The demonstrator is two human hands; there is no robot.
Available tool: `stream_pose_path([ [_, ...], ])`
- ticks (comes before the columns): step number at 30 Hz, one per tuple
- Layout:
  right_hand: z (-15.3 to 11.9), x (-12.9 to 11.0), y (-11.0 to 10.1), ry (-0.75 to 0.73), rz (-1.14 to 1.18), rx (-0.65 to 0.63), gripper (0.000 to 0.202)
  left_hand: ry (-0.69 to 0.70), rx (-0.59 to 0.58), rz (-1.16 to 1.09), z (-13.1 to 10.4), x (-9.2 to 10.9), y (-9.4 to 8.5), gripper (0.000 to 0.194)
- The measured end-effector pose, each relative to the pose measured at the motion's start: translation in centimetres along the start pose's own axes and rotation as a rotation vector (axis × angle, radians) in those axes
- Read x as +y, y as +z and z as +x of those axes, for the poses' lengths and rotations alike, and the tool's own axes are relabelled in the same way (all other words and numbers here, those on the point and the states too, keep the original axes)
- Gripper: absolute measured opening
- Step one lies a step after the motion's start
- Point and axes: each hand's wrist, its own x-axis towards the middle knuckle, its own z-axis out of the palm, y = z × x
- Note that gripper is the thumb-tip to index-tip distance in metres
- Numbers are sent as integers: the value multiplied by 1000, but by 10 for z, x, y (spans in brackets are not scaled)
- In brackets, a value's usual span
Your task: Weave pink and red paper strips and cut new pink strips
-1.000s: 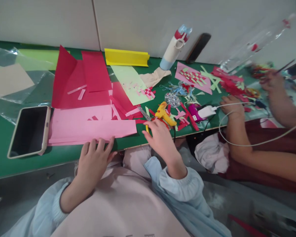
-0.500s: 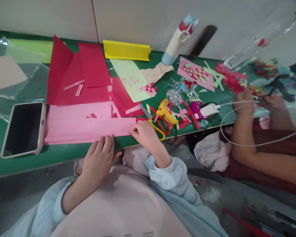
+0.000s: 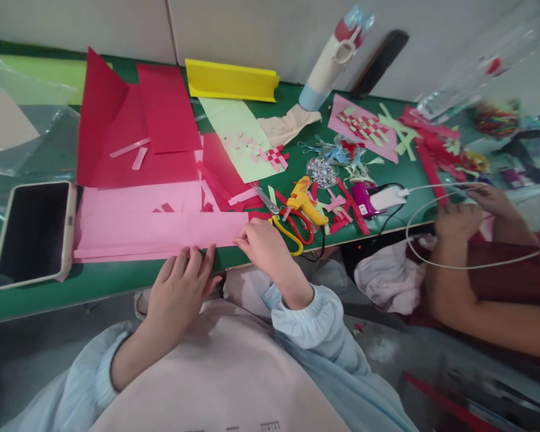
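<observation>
A pink sheet of paper [image 3: 162, 231] lies along the table's front edge, with a narrow folded strip on its near side. My left hand [image 3: 180, 288] rests flat with its fingertips on that near edge, fingers stretched out. At the sheet's right end my right hand [image 3: 265, 243] pinches the corner between thumb and fingers. Just right of it lie scissors [image 3: 292, 231] with red and yellow handles. A yellow glue gun [image 3: 308, 201] sits beyond them among red, pink and green paper strips.
A phone [image 3: 33, 234] lies left of the pink sheet. Red sheets [image 3: 171, 108], a folded yellow sheet [image 3: 231, 81] and a bottle [image 3: 328, 66] stand or lie behind. A white cable [image 3: 407, 234] loops at right, near a co-worker's hands [image 3: 459, 222] holding a red strip.
The view has shifted slightly. My hands stay almost where they were on the pink paper. The co-worker's hands have moved nearer the table edge, with a red strip stretched out.
</observation>
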Motion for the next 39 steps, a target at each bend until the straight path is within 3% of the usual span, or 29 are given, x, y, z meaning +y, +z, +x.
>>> stream_pose_path([
  [8, 0, -2, -3, -6, -13, -16, 27, 63, 11, 132, 7, 3, -4, 54],
  [14, -2, 11, -5, 31, 13, -21, 34, 62, -89, 167, 14, 8, -10, 57],
  [19, -6, 19, -9, 71, 29, -26, 28, 62, -168, 202, 17, 11, -12, 59],
  [26, -4, 14, -11, 63, -23, -44, 25, 12, -183, 83, 20, 15, -12, 56],
  [34, -3, 14, -12, 46, -35, -59, 24, 19, -214, 245, 23, 20, -14, 59],
  [39, -1, 11, -12, 59, -29, -68, 25, 4, -269, 198, 30, 22, -17, 61],
])
